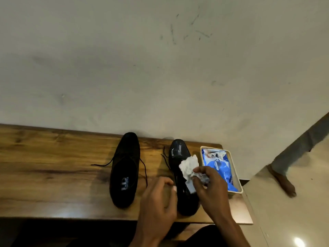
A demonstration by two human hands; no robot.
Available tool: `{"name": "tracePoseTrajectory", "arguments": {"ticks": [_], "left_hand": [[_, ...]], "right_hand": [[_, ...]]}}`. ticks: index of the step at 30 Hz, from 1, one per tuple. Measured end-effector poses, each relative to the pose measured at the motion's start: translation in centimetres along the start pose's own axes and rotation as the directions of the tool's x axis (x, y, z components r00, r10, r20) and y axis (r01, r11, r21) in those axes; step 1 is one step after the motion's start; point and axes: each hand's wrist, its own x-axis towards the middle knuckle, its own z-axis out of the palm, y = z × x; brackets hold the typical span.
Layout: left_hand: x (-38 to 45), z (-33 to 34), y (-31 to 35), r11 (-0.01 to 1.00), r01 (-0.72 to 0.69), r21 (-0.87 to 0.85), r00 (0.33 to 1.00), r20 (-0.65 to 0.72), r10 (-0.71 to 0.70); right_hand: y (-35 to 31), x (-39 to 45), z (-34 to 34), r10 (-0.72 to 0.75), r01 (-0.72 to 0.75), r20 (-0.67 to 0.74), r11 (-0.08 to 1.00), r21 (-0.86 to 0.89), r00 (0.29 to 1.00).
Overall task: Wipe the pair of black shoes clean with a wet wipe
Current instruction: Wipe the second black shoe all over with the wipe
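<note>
Right hand (210, 186) grip clutches crumpled wet wipe (189, 166) over right shoe (183, 175); left hand (158, 198) grip loose, empty, beside it.

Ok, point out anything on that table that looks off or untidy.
Nothing is spilled or damaged. Both shoes' laces trail loose: left shoe and right shoe. The wipe pack in its tray gapes open, a wipe bunched at its mouth.

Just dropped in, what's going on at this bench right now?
A person is cleaning a pair of black shoes on a wooden bench. The right hand grips a crumpled wet wipe over the right shoe, whose toe looks shiny. The left hand is beside that shoe's heel. The left shoe stands apart. A blue wipe pack lies in a tray.
</note>
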Motion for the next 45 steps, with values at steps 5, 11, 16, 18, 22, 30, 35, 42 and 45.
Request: {"name": "tracePoseTrajectory", "arguments": {"ticks": [5,11,16,18,22,30,35,42,45], "left_hand": [[1.3,5.1,0.3,0.976,0.211,0.059,0.967,0.132,-0.217],[3.0,8.1,-0.7,0.912,0.407,0.055,0.880,0.242,-0.408],[4.7,9.0,-0.9,0.878,0.462,0.129,0.864,0.159,-0.478],[5.3,9.2,-1.1,0.870,0.475,0.133,0.857,0.153,-0.492],[5.7,9.3,-1.7,0.868,0.480,0.124,0.856,0.150,-0.495],[4.5,6.3,-3.3,0.899,0.419,0.132,0.906,0.007,-0.423],[2.6,4.8,-0.9,0.942,0.316,0.116,0.949,-0.032,-0.314],[2.0,4.7,3.8,0.862,0.504,-0.049,0.856,0.165,-0.491],[3.1,5.1,4.2,0.470,0.809,-0.353,0.584,0.394,-0.710]], "right_hand": [[3.2,-0.5,0.1,0.072,-0.072,0.069,0.997,0.003,0.995],[3.0,2.6,-0.3,0.203,-0.198,0.005,0.949,0.246,0.979],[3.6,6.4,0.4,0.124,-0.142,0.116,0.977,0.157,0.985],[4.1,7.1,1.3,0.105,-0.121,0.211,0.990,0.066,0.972],[4.9,7.8,2.2,0.085,-0.087,0.222,0.996,0.002,0.971],[5.4,5.1,2.1,0.017,-0.014,0.300,1.000,-0.013,0.954],[5.4,4.2,2.1,0.019,-0.022,0.278,1.000,0.008,0.960],[5.1,4.6,1.2,-0.030,-0.001,0.367,0.996,0.084,0.930],[5.5,5.5,1.2,-0.071,0.079,0.402,0.997,-0.003,0.913]]}}
